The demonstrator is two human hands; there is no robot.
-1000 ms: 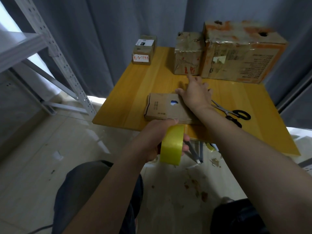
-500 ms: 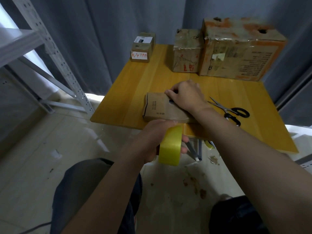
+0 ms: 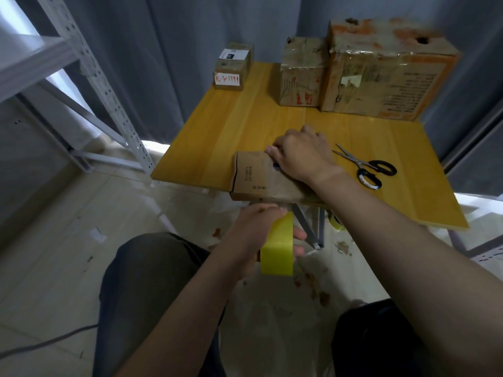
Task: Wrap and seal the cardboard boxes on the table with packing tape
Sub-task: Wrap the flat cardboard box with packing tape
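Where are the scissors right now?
The scissors lie on the yellow table, just to the right of the right hand that presses the flat box.

Grey curtains (image 3: pixel 168 50) behind a yellow wooden worktop (image 3: pixel 245 131). White perforated metal shelving (image 3: pixel 109 85) at left. Pale floor (image 3: pixel 54 254), stained, scattered with what may be tape scraps. Daylight at curtain edges.

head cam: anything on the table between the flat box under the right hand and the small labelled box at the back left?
Nothing. In the head view the stretch of table between the flat box and the small labelled box is bare.
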